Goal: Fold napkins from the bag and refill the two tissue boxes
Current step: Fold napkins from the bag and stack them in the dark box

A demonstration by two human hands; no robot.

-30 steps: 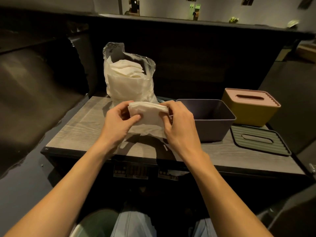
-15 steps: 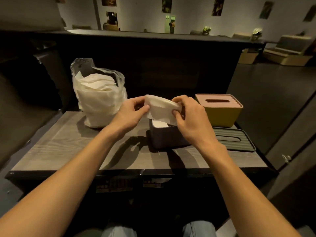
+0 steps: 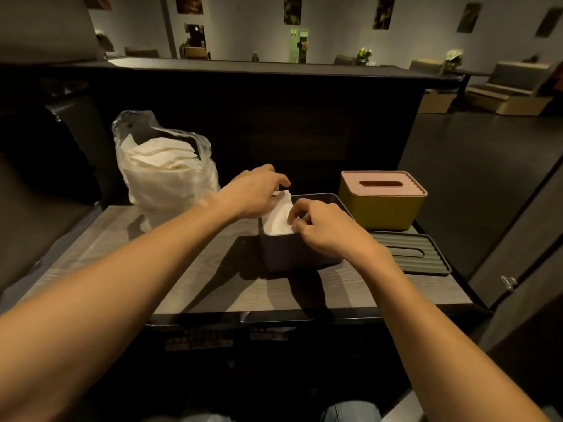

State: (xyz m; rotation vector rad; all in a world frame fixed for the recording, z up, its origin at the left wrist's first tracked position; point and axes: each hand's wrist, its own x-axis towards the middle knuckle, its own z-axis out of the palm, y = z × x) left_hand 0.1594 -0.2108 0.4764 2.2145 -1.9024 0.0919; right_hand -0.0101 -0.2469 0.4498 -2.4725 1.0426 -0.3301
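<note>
A person seated at a grey wood-grain tabletop holds a folded white napkin over an open dark tissue box, the sheet resting partly inside the box at its left end. The left hand curls over the napkin's far edge, its grip clamped on the paper; the right hand pinches the near right corner between thumb and fingertips. A clear plastic bag packed with white napkins stands upright at the tabletop's back left, well apart from the box. A second tissue box, yellow with a pink slotted lid, sits closed just to the right. A dark ribbed lid with a slot lies flat in front of it, beside the open box.
</note>
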